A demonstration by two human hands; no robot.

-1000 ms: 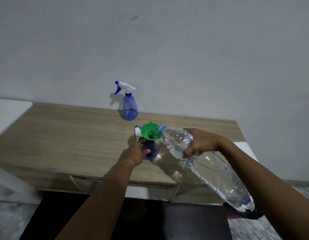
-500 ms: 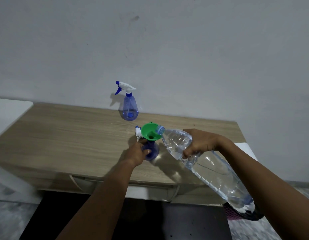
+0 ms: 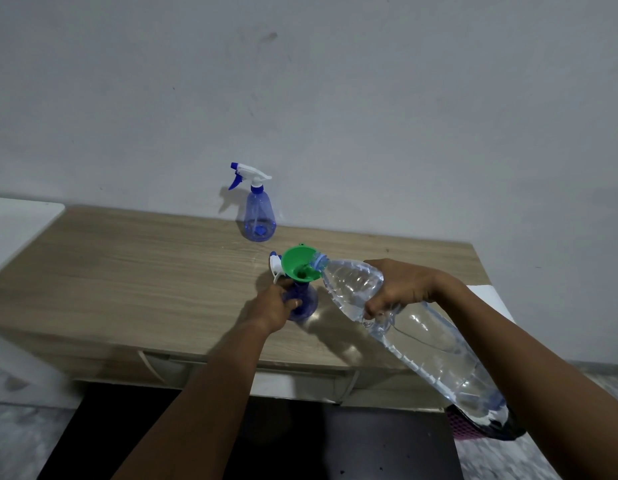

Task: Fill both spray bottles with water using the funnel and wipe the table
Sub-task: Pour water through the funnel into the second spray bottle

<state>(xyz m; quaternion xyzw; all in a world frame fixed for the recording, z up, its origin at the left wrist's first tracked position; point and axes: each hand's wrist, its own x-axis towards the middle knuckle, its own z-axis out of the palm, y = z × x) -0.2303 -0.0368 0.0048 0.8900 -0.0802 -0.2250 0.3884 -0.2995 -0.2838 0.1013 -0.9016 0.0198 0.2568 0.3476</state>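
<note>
The big clear water bottle (image 3: 432, 344) has tipped a touch further than half a second ago, so its blue-ringed mouth now sits slightly lower over the right rim of the green funnel (image 3: 298, 263). The arms and everything else have kept their places.

The right hand (image 3: 401, 289) grips the water bottle from above, near its shoulder, fingers wrapped round the plastic. The bottle slants down to the right and is partly full of water. The left hand (image 3: 274, 306) has its fingers curled round the small blue spray bottle (image 3: 304, 304), which stands on the wooden table (image 3: 127, 271) with the funnel seated in its neck. A white and blue spray head (image 3: 275, 266) shows just left of the funnel. I cannot tell whether the left hand holds it.

The second spray bottle (image 3: 258, 216) stands upright at the back of the table against the wall, trigger head on and pointing left. It is well apart from the hands.

Any writing on the bottles cannot be made out.
</note>
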